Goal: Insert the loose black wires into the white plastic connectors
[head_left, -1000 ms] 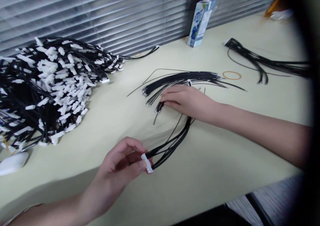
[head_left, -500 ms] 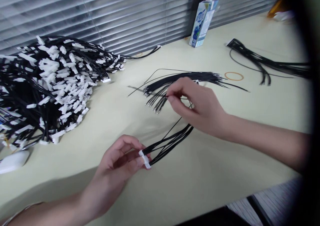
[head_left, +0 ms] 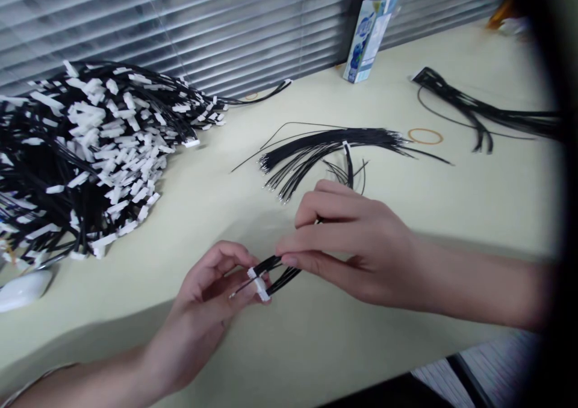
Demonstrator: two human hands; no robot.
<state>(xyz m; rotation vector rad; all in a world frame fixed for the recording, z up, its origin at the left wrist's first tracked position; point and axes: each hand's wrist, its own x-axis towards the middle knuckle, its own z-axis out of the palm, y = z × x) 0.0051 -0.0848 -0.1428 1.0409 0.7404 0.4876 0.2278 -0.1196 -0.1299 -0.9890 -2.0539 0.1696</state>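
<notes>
My left hand [head_left: 208, 302] pinches a small white connector [head_left: 258, 281] with several black wires [head_left: 289, 272] running out of it. My right hand [head_left: 347, 245] is closed in a pinch just to the right of the connector, holding a thin black wire whose end points at it. Both hands hover low over the pale table [head_left: 406, 287] near its front edge. Behind my right hand lies a loose bundle of black wires [head_left: 325, 146] with bare metal tips.
A big heap of finished black harnesses with white connectors [head_left: 90, 149] fills the left. A drink carton [head_left: 368, 32] stands by the blinds. A rubber band [head_left: 425, 136] and another wire bundle [head_left: 478, 113] lie at the right. A white object [head_left: 22, 290] sits at the far left.
My right hand left the loose bundle with a wire pinched in it and came down toward me, right up to the connector. My left hand stayed nearly still.
</notes>
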